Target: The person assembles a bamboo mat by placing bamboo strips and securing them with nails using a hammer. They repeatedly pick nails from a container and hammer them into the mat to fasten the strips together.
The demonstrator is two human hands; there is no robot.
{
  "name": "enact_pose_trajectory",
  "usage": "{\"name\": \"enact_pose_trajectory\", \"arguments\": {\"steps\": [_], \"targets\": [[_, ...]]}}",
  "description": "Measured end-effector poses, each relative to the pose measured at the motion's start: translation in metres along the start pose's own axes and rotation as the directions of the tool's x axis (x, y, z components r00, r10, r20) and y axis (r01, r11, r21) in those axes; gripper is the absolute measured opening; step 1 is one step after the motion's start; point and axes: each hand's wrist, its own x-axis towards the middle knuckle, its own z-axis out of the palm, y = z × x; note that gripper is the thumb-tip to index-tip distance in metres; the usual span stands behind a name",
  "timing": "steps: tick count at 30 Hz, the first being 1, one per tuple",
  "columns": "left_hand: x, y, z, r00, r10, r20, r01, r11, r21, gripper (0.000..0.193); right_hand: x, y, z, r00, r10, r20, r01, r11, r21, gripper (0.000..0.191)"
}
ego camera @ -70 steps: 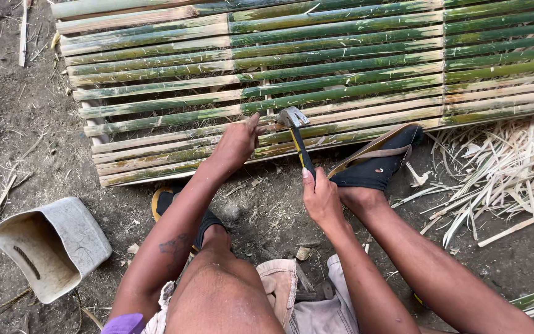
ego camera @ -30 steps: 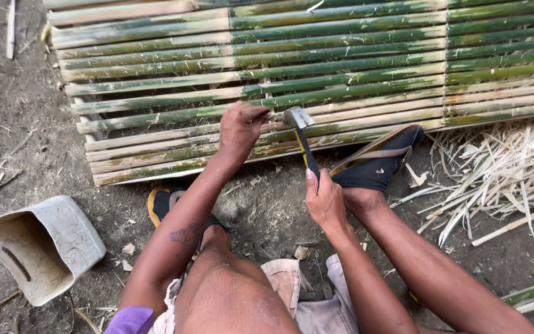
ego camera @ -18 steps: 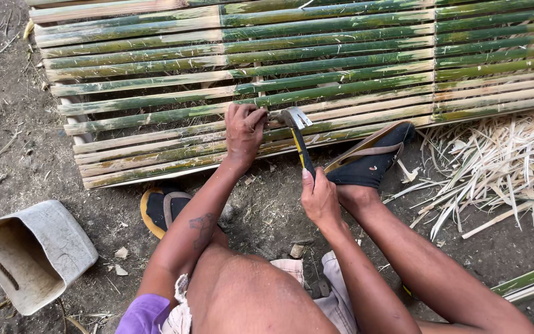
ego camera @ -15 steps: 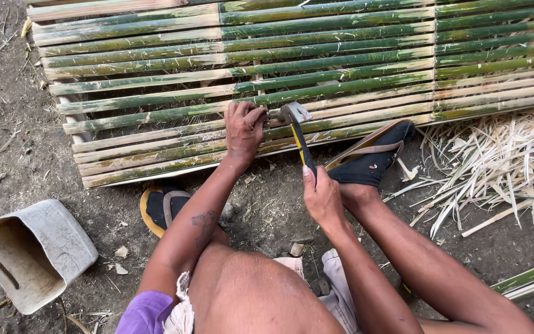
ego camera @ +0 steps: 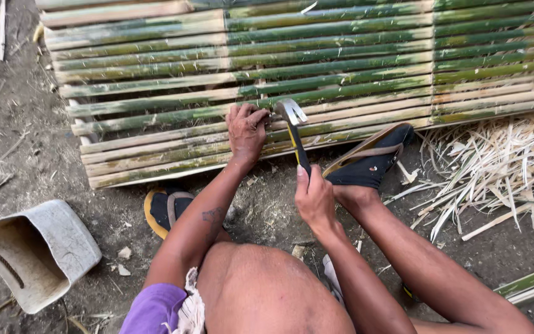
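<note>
A panel of split green and tan bamboo slats lies flat on the dirt ahead of me. My left hand rests on a tan slat near the panel's front edge, its fingers pinched together at a small spot beside the hammer head. My right hand grips the black and yellow handle of a claw hammer. The metal hammer head sits on or just above the slats, right next to my left fingers. Whatever the left fingers hold is too small to make out.
A worn grey bucket lies on its side at the lower left. A black sandal on my foot touches the panel's front edge; a yellow-edged sandal is under my left arm. Bamboo shavings are heaped at right.
The hammer head has come down closer to the slats, beside my left fingers. My left hand has stayed at the same spot, and my view has shifted slightly right.
</note>
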Motion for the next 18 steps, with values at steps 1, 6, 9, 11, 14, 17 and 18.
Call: {"name": "enact_pose_trajectory", "arguments": {"steps": [1,6,9,11,14,17,18], "targets": [[0.002,-0.001,0.0,1.0,-0.003,-0.002,0.003,1.0,0.001,0.012,0.001,0.004,-0.001,1.0,0.018,0.01,-0.019,0.999,0.033,0.035],[0.001,-0.012,-0.012,0.995,-0.003,0.101,0.013,0.995,-0.103,0.017,0.002,0.019,0.001,0.999,-0.039,-0.006,0.039,0.999,-0.004,0.037],[0.002,-0.017,-0.019,0.988,-0.027,0.155,0.039,0.996,-0.075,0.018,0.005,0.021,0.003,1.0,-0.031,0.007,0.031,0.999,-0.023,0.038],[0.001,-0.017,-0.021,0.988,-0.064,0.144,0.078,0.993,-0.09,0.012,0.001,0.018,-0.001,0.999,0.032,0.037,-0.031,0.999,-0.027,0.04],[0.0,-0.016,-0.018,0.993,-0.037,0.111,0.045,0.997,-0.07,0.013,-0.02,0.009,-0.011,1.0,-0.016,0.019,0.014,0.994,0.11,0.035],[-0.001,-0.016,-0.015,0.998,0.029,0.049,-0.026,0.998,-0.064,0.014,-0.027,-0.001,-0.01,0.963,-0.22,-0.156,0.245,0.956,0.162,0.039],[-0.001,-0.016,-0.014,0.997,0.012,0.072,-0.007,0.998,-0.063,0.013,-0.024,-0.004,-0.006,0.979,-0.168,-0.115,0.182,0.976,0.121,0.038]]}}
